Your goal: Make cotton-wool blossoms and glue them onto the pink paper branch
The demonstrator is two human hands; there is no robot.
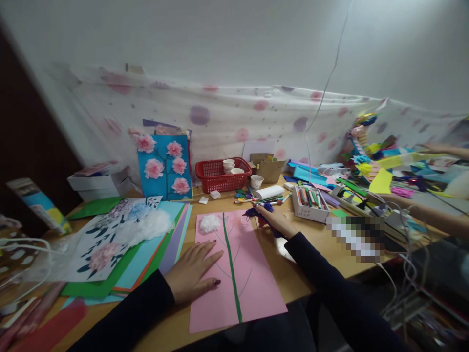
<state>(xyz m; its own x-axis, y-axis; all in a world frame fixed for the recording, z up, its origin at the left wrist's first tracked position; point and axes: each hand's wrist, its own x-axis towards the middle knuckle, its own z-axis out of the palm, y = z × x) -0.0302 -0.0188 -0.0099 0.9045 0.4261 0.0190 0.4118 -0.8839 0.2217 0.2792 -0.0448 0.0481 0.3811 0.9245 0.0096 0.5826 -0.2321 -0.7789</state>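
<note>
A pink sheet of paper (pixel 252 274) lies in front of me, with a green stem line (pixel 230 264) down its middle and thin pencil branches. At its upper left sits a white cotton tuft (pixel 210 224). My left hand (pixel 194 269) rests flat on the sheet's left side, fingers spread. My right hand (pixel 276 220) is wrapped round a dark blue glue gun (pixel 256 211), its nozzle over the sheet's upper right part. The fingers under the grip are partly hidden.
A blue flower picture (pixel 157 183) leans at the back beside a red basket (pixel 216 184) with paper cups. A box of markers (pixel 311 213) stands right, near a power strip (pixel 353 200) and cables. Coloured sheets (pixel 126 278) and cotton (pixel 152 226) lie left. Another person's arm (pixel 414 208) reaches in.
</note>
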